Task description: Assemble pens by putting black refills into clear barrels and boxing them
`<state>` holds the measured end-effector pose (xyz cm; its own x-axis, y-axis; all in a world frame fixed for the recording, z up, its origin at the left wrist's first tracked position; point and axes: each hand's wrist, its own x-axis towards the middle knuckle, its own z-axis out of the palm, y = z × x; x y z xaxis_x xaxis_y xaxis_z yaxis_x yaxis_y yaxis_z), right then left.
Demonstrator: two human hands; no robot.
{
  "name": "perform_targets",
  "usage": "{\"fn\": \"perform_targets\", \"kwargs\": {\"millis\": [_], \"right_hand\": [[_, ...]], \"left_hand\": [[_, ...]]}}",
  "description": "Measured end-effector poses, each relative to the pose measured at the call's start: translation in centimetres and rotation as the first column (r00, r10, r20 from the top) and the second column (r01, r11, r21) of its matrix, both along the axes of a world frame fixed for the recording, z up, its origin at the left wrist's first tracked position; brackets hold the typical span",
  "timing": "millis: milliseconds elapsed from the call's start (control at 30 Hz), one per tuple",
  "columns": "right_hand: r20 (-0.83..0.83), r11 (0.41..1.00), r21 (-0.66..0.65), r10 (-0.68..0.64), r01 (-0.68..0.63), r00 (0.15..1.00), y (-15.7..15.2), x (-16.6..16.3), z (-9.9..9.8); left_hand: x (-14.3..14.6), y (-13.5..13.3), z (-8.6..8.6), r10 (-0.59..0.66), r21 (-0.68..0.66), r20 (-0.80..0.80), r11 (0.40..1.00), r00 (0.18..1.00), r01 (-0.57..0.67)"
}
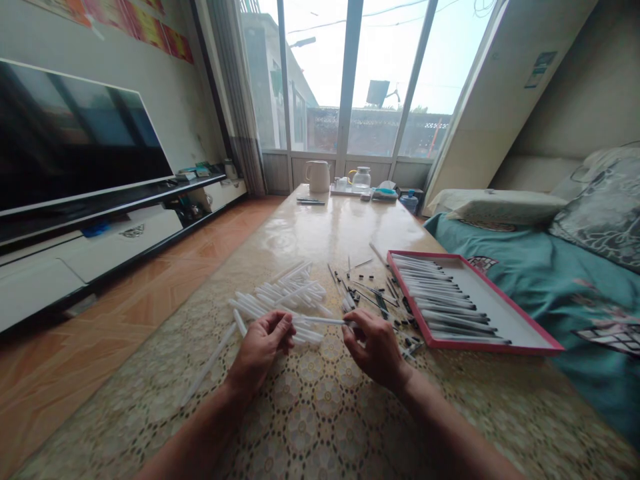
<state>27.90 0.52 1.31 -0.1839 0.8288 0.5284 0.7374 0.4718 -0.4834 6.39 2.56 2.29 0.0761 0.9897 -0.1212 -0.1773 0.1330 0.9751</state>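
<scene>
Supporting the slim white tube level, near both ends, should suit such light handling; a soft, square pinch seems wiser than a squeeze that might bow it. It lies to the left of the red-rimmed box, its right end pinched by the right hand; the left hand has its fingertips drawn together by the other end, though whether they grip it I cannot tell. Further left of the box heap smooth, translucent white tubes; just left of it scatter stubby black pieces. Inside it, dark-tipped sticks lie roughly parallel. The counter beneath is glossy, with a lacy floral pattern.
</scene>
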Motion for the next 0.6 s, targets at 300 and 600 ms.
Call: {"fn": "perform_targets", "kwargs": {"millis": [300, 600], "right_hand": [[0.028, 0.998, -0.038, 0.06, -0.059, 0.998, 0.08, 0.2, 0.15], [0.218, 0.989, -0.056, 0.145, -0.136, 0.965, 0.04, 0.44, 0.33]], "left_hand": [[-0.11, -0.11, 0.15, -0.028, 0.069, -0.115, 0.997, 0.993, 0.036], [-0.29, 0.09, -0.18, -0.115, 0.07, -0.211, 0.989, 0.971, 0.132]]}}
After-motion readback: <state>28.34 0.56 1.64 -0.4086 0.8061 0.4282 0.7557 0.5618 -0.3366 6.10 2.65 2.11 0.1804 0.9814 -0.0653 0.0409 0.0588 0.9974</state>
